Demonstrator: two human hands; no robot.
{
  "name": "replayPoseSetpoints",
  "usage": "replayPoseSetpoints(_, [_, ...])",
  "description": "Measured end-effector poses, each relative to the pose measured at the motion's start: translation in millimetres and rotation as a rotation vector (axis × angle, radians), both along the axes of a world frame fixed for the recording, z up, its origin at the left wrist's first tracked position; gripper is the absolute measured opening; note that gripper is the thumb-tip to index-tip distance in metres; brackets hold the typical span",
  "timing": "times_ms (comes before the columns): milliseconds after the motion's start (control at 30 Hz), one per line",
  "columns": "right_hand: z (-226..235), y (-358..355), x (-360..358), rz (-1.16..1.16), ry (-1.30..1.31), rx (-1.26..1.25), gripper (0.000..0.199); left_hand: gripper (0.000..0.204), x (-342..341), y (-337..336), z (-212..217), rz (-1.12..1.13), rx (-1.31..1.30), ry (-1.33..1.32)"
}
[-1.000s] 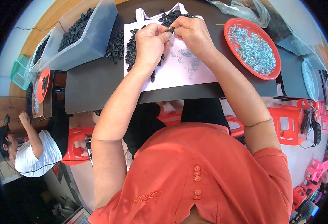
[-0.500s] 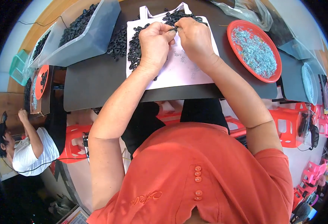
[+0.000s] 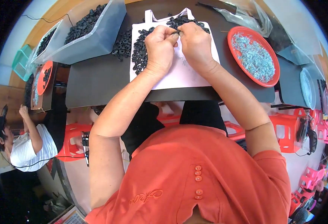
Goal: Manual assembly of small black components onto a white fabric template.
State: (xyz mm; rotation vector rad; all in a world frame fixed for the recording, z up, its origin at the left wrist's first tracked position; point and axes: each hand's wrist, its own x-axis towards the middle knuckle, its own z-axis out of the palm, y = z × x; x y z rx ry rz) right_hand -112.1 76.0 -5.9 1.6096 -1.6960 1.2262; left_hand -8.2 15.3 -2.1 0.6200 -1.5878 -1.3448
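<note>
My left hand and my right hand meet above a pale pink cloth bag with two handles, lying flat on the dark table. Both are closed in a pinch, fingertips together on a small black part; its shape is mostly covered by the fingers. A heap of similar black parts lies on the bag beside my left hand. More black parts are piled just beyond my fingertips.
At left stands a clear plastic bin of black parts, with loose ones beside it. A red plate of small shiny pale pieces sits at right, with clear plastic bags behind it. A person in white works at far left.
The view has shifted slightly, so the table and bin appear a little farther right and lower. My hands stay pinched together on the black part, with little other movement.
</note>
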Motion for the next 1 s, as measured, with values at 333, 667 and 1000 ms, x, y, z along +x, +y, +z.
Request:
replayPoseSetpoints(333, [9.7,-3.3,-4.5,0.09,-0.167,0.033,0.024,0.009,3.2,-18.7,9.5,-0.182,0.324,0.174])
replayPoseSetpoints(667, [14.3,-2.3,-17.9,0.07,0.276,-0.067,0.031,0.012,10.5,-18.2,12.8,-0.255,0.331,0.073])
replayPoseSetpoints(1000, [19.0,3.4,-19.0,0.178,0.331,-0.063,0.018,0.011,14.6,-15.6,12.7,-0.352,0.312,-0.006])
